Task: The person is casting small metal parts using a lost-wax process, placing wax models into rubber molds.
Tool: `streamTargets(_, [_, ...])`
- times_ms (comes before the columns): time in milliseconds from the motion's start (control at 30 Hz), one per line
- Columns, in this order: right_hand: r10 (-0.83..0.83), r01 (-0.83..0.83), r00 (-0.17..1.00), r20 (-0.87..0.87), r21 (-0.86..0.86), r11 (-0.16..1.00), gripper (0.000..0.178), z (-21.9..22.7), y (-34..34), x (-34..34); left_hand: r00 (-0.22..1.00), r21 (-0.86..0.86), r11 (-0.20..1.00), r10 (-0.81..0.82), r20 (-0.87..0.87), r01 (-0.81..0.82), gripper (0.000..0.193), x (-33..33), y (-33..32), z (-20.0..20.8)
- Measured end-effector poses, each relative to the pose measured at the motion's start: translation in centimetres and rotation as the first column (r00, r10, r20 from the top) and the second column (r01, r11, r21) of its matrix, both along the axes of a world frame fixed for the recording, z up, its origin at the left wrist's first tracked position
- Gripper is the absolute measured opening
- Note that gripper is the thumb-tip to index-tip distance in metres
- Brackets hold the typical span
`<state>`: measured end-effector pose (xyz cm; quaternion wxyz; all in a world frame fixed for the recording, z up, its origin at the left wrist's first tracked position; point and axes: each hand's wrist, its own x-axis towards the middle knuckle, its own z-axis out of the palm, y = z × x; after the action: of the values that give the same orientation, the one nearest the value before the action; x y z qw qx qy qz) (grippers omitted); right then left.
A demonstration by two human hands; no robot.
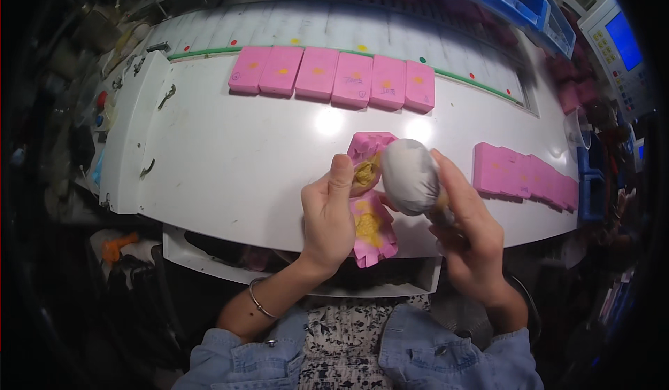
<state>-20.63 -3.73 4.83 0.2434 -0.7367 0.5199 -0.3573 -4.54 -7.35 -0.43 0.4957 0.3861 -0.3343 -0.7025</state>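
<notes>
In front of me, my left hand (329,212) is closed on a pink rubber mold (375,247), thumb up along its left side. The mold is spread open, one half above the other, with notched edges and yellow-stained inner faces. My right hand (470,230) grips the gathered neck of a rounded white cloth pouch (410,175). The pouch is tilted over the mold's right side and hides part of its upper half. I cannot tell whether the two touch.
A row of closed pink molds (317,75) lies at the back of the white table (237,160). Another row of pink blocks (526,175) sits at the right. Blue bins (519,0) hang above, beside a machine with a blue screen (622,42). An open drawer (279,273) juts out below the table's front edge.
</notes>
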Motion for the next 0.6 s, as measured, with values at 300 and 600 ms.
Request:
streamTargets(300, [0.201,-0.203,0.89,-0.41,0.039,0.978,0.069,1.4,1.7,0.3,0.967,-0.3,0.943,0.2,0.16,-0.145,0.049,-0.1,0.3,-0.4])
streamTargets(600, [0.152,-0.182,0.904,-0.399,-0.038,0.983,0.073,0.5,2.4,1.0,0.961,-0.295,0.948,0.182,0.208,-0.116,0.054,0.4,0.5,0.3])
